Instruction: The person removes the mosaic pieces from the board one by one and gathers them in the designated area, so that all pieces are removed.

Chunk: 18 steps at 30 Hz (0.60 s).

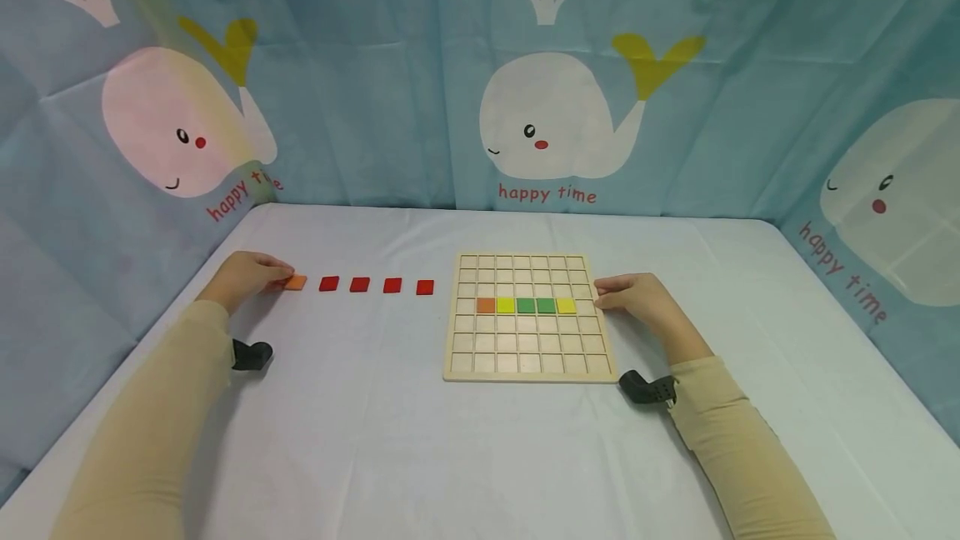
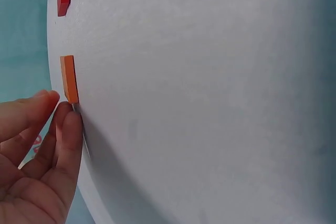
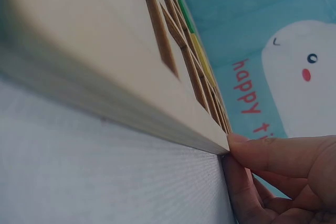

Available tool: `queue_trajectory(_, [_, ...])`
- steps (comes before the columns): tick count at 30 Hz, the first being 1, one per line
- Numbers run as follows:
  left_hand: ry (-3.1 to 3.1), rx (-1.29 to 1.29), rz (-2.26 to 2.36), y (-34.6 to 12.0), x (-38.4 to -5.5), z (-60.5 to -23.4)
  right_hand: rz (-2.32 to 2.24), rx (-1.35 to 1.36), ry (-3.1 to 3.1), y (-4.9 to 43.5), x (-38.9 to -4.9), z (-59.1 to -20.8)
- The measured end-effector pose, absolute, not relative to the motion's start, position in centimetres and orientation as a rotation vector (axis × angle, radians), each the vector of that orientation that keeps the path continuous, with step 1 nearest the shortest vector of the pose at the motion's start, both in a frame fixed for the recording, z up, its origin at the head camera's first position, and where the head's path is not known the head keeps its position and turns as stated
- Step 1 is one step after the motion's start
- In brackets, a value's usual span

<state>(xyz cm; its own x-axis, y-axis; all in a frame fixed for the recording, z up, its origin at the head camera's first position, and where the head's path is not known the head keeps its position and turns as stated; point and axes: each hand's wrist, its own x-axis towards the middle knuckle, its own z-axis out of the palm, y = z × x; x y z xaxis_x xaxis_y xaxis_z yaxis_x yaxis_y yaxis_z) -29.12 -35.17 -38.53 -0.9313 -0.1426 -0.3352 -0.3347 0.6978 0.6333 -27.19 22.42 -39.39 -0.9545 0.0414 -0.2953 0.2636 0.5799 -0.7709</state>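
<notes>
At the left end of a row of small square tiles, my left hand (image 1: pixel 251 273) touches an orange tile (image 1: pixel 297 282) lying on the table. In the left wrist view its thumb (image 2: pixel 48 96) and fingertips sit apart at the near end of that orange tile (image 2: pixel 70 80). Across the table, the right hand (image 1: pixel 643 297) has thumb and fingertips against the right edge of a wooden grid board (image 1: pixel 498 365). The right wrist view shows the thumb (image 3: pixel 273 153) at the rim of the board (image 3: pixel 105 77), which lies flat. One grid row carries orange, yellow and green tiles (image 1: pixel 526 306).
Several red tiles (image 1: pixel 360 284) lie spaced out between the orange tile and the board. The white-covered table (image 1: pixel 360 448) meets a blue whale-print curtain (image 1: pixel 360 107) at the back and sides. Black wrist devices (image 1: pixel 252 355) show beside both sleeves.
</notes>
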Motion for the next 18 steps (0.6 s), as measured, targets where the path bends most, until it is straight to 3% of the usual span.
queue_trajectory(7, [2.728, -0.355, 1.134, -33.5, -29.1, -37.3, -1.314, 0.271, 2.556, 22.4, -27.1, -39.4])
queue_trajectory(18, [2.799, -0.253, 1.187, -26.7, -29.0, -36.2, -1.308, 0.245, 2.579, 22.4, -27.2, -39.3])
